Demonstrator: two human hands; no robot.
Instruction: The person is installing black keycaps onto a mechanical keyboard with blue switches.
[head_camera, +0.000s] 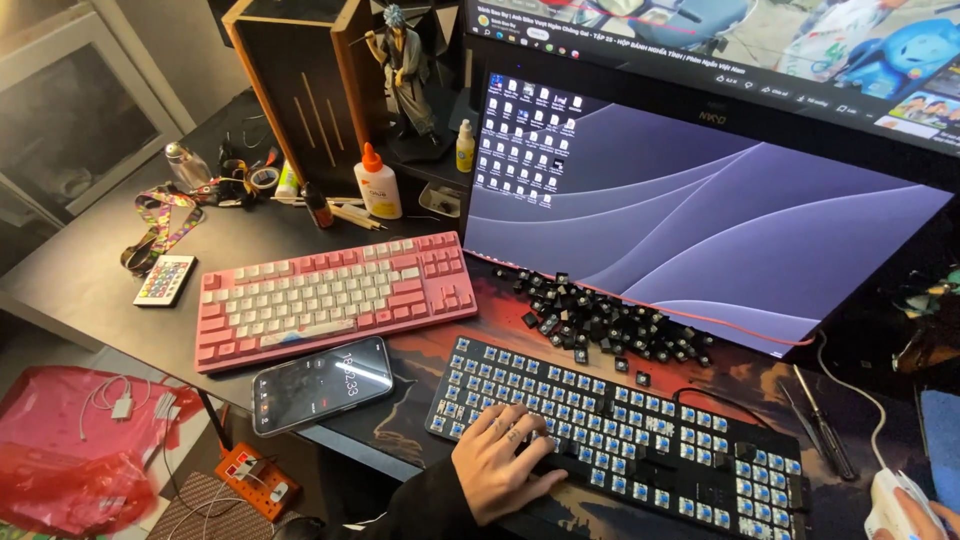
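Note:
My left hand (503, 458) rests flat on the near left part of a black keyboard (640, 440) whose keycaps are off, so its blue switches show. My right hand (925, 515) sits at the lower right corner on a white mouse (893, 500), gripping it. A heap of black keycaps (610, 322) lies between the bare keyboard and the tilted monitor (690, 200). A pink and white keyboard (330, 295) lies to the left, with a phone (322, 384) in front of it, screen lit.
A thin black tool (818, 420) lies right of the bare keyboard. A glue bottle (379, 182), a figurine (408, 70), a wooden box (300, 90) and a small remote (165, 280) stand at the back left. A red bag (70, 450) lies on the floor.

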